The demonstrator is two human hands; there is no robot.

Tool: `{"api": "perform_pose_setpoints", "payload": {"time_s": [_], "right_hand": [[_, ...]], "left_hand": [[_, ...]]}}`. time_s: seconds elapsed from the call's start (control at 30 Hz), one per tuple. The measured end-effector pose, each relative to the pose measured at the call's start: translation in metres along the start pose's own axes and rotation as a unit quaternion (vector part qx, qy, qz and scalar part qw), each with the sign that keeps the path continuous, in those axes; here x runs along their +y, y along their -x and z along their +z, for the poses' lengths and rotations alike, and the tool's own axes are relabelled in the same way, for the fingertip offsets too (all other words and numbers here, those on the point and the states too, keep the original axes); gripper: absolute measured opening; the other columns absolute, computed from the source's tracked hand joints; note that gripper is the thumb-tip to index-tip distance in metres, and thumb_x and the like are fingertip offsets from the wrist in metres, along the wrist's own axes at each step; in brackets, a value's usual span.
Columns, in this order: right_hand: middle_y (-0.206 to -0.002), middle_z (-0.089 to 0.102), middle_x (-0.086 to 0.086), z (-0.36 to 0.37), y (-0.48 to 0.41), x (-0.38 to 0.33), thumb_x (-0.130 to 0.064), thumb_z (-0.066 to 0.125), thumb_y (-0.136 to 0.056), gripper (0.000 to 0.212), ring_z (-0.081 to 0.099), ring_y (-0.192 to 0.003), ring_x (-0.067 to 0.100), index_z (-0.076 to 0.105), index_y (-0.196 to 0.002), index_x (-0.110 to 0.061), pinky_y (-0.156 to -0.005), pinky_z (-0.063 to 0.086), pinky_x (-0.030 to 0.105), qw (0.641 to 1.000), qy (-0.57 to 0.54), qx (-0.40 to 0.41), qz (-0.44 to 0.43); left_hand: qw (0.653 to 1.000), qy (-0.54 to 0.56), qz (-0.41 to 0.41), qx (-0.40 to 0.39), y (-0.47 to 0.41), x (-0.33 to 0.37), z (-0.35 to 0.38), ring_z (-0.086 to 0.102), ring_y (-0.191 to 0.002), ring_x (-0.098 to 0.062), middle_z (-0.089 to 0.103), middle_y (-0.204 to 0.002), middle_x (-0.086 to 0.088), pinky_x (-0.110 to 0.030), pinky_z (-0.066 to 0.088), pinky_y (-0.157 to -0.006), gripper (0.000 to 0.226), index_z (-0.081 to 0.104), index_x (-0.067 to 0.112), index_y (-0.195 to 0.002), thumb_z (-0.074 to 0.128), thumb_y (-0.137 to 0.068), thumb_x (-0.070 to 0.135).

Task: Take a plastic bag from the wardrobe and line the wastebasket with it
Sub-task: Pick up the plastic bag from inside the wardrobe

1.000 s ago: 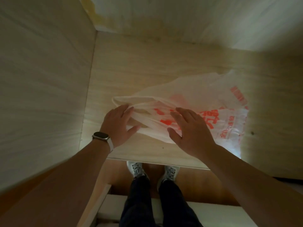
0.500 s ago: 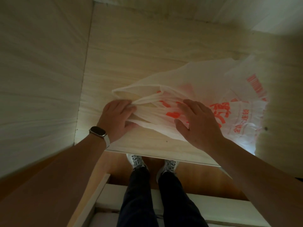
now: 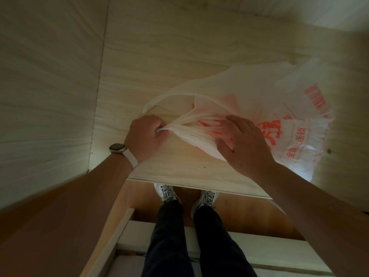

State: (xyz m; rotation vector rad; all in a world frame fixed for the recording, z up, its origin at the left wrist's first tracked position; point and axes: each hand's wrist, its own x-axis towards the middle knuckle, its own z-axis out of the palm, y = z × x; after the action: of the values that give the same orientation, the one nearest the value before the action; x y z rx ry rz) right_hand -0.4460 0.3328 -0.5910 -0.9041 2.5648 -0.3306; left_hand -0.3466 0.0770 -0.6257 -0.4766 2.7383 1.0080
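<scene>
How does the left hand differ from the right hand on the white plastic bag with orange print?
The left hand grips the bunched handles of the white plastic bag with orange print in curled fingers; the right hand lies on it with straight fingers. The left hand's wrist wears a white-strapped watch; the right hand's is bare. Both touch the same bag on the pale wooden shelf.

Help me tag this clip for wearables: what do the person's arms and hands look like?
The left forearm and right forearm are bare, with no sleeves in view and no gloves. The left hand has a watch at its wrist, a dark, rounded-rectangular face on a white band. The right hand and its wrist show no watch, ring or bracelet.
</scene>
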Motion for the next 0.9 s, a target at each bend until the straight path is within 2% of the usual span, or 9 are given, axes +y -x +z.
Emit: {"api": "perform_pose_setpoints", "payload": {"time_s": [0.1,0.17,0.23,0.3,0.37,0.5,0.6,0.73,0.9], "right_hand": [[-0.138,0.054,0.011,-0.007,0.001,-0.003,-0.046,0.039,-0.093,0.055,0.049,-0.126,0.033,0.053,-0.133,-0.012,-0.105,0.041,0.05,1.0,-0.02,0.0,0.018],[-0.138,0.054,0.01,-0.014,0.003,-0.004,-0.048,0.037,-0.093,0.056,0.049,-0.126,0.032,0.053,-0.133,-0.013,-0.104,0.041,0.05,0.999,-0.035,0.001,0.03],[-0.138,0.053,0.01,-0.02,0.005,-0.005,-0.048,0.037,-0.093,0.056,0.049,-0.126,0.032,0.053,-0.133,-0.013,-0.104,0.042,0.049,0.999,-0.04,0.005,0.034],[-0.139,0.054,0.01,-0.026,0.009,-0.004,-0.047,0.04,-0.094,0.054,0.049,-0.126,0.032,0.054,-0.134,-0.013,-0.105,0.041,0.049,0.999,-0.037,0.007,0.036],[-0.139,0.054,0.01,-0.034,0.013,-0.006,-0.046,0.041,-0.094,0.054,0.049,-0.127,0.032,0.054,-0.134,-0.013,-0.105,0.041,0.048,0.998,-0.039,0.008,0.043],[-0.135,0.057,0.012,-0.049,0.024,-0.012,-0.046,0.039,-0.093,0.054,0.054,-0.12,0.034,0.057,-0.13,-0.012,-0.1,0.045,0.049,0.998,-0.048,0.027,0.042],[-0.133,0.058,0.013,-0.063,0.036,-0.017,-0.046,0.04,-0.093,0.053,0.054,-0.121,0.034,0.058,-0.129,-0.012,-0.101,0.045,0.048,0.997,-0.055,0.043,0.039],[-0.133,0.058,0.013,-0.09,0.053,-0.028,-0.046,0.041,-0.093,0.052,0.054,-0.121,0.033,0.059,-0.128,-0.012,-0.101,0.045,0.048,0.995,-0.064,0.062,0.038],[-0.131,0.06,0.013,-0.135,0.072,-0.051,-0.043,0.046,-0.093,0.049,0.057,-0.119,0.032,0.06,-0.127,-0.01,-0.1,0.046,0.044,0.99,-0.079,0.113,0.016]], "left_hand": [[0.989,0.117,-0.074,-0.057,0.003,0.015,-0.01,0.057,-0.06,-0.009,0.064,-0.068,-0.001,-0.028,0.043,-0.059,0.007,0.062,0.02,-0.08,0.062,-0.085,0.025],[0.98,0.16,-0.084,-0.079,0.007,0.027,-0.019,0.055,-0.053,-0.001,0.063,-0.063,0.006,-0.014,0.04,-0.052,0.011,0.062,0.025,-0.079,0.066,-0.084,0.017],[0.974,0.189,-0.072,-0.105,0.01,0.04,-0.032,0.056,-0.057,0.003,0.064,-0.068,0.009,-0.01,0.039,-0.052,0.009,0.066,0.025,-0.085,0.071,-0.078,0.028],[0.967,0.206,-0.061,-0.137,0.014,0.05,-0.044,0.057,-0.062,0.003,0.067,-0.076,0.007,-0.01,0.04,-0.055,0.024,0.07,0.021,-0.09,0.078,-0.073,0.036],[0.964,0.212,-0.066,-0.146,0.018,0.061,-0.052,0.057,-0.063,0.001,0.068,-0.078,0.005,-0.012,0.041,-0.055,0.027,0.071,0.022,-0.09,0.081,-0.071,0.039],[0.974,0.205,-0.06,-0.075,0.025,0.083,-0.061,0.055,-0.058,-0.003,0.064,-0.069,0.004,-0.017,0.038,-0.052,0.027,0.071,0.022,-0.084,0.068,-0.073,0.046],[0.98,0.195,-0.029,0.0,0.031,0.101,-0.07,0.06,-0.067,-0.013,0.066,-0.07,-0.001,-0.022,0.042,-0.055,0.022,0.071,0.018,-0.084,0.067,-0.079,0.04],[0.987,0.119,0.051,0.094,0.04,0.132,-0.089,0.053,-0.068,-0.009,0.06,-0.072,0.006,-0.007,0.038,-0.058,0.024,0.07,0.013,-0.087,0.065,-0.084,0.036],[0.973,0.1,0.137,0.155,0.052,0.176,-0.133,0.05,-0.063,-0.009,0.057,-0.072,0.003,-0.013,0.038,-0.053,0.026,0.065,0.01,-0.084,0.06,-0.085,0.035]]}}
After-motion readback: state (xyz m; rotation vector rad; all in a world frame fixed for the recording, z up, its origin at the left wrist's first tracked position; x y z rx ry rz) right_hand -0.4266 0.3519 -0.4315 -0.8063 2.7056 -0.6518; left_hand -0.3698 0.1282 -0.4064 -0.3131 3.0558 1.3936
